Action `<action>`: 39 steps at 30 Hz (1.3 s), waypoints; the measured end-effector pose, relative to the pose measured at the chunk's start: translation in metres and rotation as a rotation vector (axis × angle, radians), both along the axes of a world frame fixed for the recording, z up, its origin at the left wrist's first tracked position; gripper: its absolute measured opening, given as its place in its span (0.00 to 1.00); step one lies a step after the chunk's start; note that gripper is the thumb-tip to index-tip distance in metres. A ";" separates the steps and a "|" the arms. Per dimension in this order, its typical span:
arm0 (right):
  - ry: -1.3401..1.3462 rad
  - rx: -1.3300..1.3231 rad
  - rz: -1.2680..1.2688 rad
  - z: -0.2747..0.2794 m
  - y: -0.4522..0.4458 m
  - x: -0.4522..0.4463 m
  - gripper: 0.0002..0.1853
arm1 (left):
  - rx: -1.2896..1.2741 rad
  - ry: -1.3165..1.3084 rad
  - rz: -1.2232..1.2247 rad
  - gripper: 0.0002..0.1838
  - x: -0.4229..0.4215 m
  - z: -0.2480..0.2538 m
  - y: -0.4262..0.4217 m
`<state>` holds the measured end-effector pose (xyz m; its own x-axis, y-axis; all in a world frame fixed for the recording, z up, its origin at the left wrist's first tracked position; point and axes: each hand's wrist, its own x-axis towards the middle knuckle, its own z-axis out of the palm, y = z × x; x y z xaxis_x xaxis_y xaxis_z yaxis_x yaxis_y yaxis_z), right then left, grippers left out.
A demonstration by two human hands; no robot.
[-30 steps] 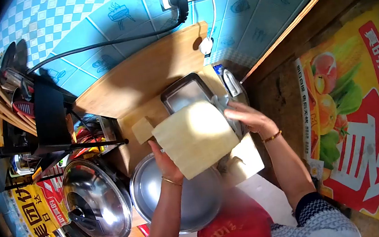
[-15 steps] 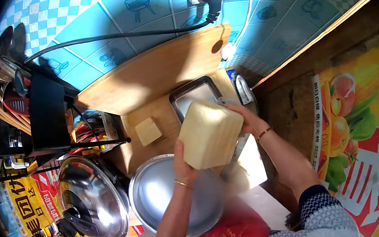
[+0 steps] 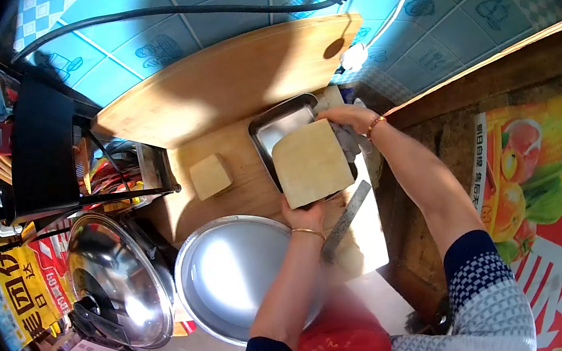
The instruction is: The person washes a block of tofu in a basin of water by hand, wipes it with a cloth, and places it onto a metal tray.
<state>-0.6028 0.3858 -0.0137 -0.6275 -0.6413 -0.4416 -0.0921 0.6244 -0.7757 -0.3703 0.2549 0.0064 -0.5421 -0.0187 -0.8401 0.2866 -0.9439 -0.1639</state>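
A large pale-yellow block of tofu (image 3: 313,161) is tilted slightly over a shallow metal tray (image 3: 261,151). My left hand (image 3: 302,215) grips its near edge from below, with the fingers partly hidden. At the far right corner, my right hand (image 3: 351,119) holds the block, its fingertips on the edge. A grey cloth (image 3: 345,141) lies just under my right wrist. Left of the tray, a smaller tofu block (image 3: 211,176) rests on the wooden board (image 3: 245,201). Nearer to me, a long grey strip like a blade (image 3: 347,222) lies at an angle.
A wide metal basin (image 3: 227,280) stands in front of me at the left, beside a shiny pot lid (image 3: 122,283). Behind the tray, a wooden board (image 3: 227,77) leans on the tiled wall. A black rack (image 3: 46,148) stands at far left. Cables run above.
The tofu block has been brought down and away from me, from raised above the board to over the tray. Both hands moved with it. The blade-like strip now shows more clearly.
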 end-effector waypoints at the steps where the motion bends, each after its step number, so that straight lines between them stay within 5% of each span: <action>1: 0.148 0.056 0.242 0.005 -0.005 0.002 0.16 | -0.023 0.053 0.047 0.19 0.002 -0.011 0.004; 2: 0.315 0.081 0.463 0.012 -0.011 0.004 0.16 | -0.046 0.105 0.092 0.19 0.004 -0.021 0.007; 6: 0.327 0.314 0.445 0.041 -0.039 0.010 0.17 | -0.371 -0.043 -0.151 0.19 0.007 -0.033 0.012; 8: 0.320 0.678 -0.261 0.076 -0.057 0.022 0.19 | -0.534 -0.068 -0.166 0.19 0.010 -0.033 0.015; 9: 0.390 0.567 -0.247 0.093 -0.056 0.022 0.22 | -0.586 -0.077 -0.170 0.20 0.012 -0.032 0.017; 12: 0.411 0.448 -0.406 0.142 -0.037 0.020 0.27 | -0.403 0.259 -0.225 0.24 0.022 -0.007 0.011; 14: 0.493 0.380 -0.482 0.157 -0.009 0.028 0.30 | 0.278 0.207 -0.368 0.25 0.023 0.043 0.000; 15: 0.520 0.337 -0.525 0.146 0.011 0.033 0.30 | 0.276 0.207 -0.366 0.25 0.027 0.047 -0.007; 17: 0.353 0.330 -0.587 0.107 0.047 0.047 0.29 | -0.516 0.227 -0.863 0.27 0.035 0.053 -0.022; 18: 0.289 0.261 -0.571 0.092 0.058 0.063 0.29 | -0.521 0.236 -0.868 0.27 0.033 0.055 -0.027; 20: 0.249 0.241 -0.567 0.043 0.071 0.091 0.27 | -2.171 0.192 -1.155 0.33 0.022 0.055 -0.033; 21: 0.214 0.402 -0.475 0.019 0.076 0.096 0.28 | -2.171 0.196 -1.156 0.33 0.016 0.055 -0.028; 23: 0.144 0.211 -0.469 0.008 0.070 0.110 0.24 | -2.639 0.392 -1.539 0.39 0.001 0.055 -0.008; 26: 0.401 0.051 -0.303 -0.032 0.071 0.114 0.21 | -2.788 0.364 -1.636 0.41 -0.002 0.027 0.006; 30: 0.316 0.198 -0.275 -0.016 0.066 0.123 0.22 | -2.738 0.327 -1.545 0.38 -0.006 0.014 0.012; 32: 0.402 0.121 -0.272 -0.022 0.065 0.123 0.23 | -3.003 -0.024 -1.501 0.33 -0.014 0.003 0.015; 36: 0.373 0.099 -0.294 -0.031 0.069 0.126 0.23 | -2.988 0.042 -1.405 0.30 -0.017 0.002 0.011; 39: 0.340 0.099 -0.297 -0.036 0.070 0.125 0.24 | -2.979 0.001 -1.569 0.32 -0.032 0.004 0.003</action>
<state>-0.4775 0.4562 -0.0502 -0.8973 -0.3772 -0.2293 -0.1370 0.7318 -0.6676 -0.4023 0.2580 0.0107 -0.9917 0.1281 0.0137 0.1288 0.9822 0.1365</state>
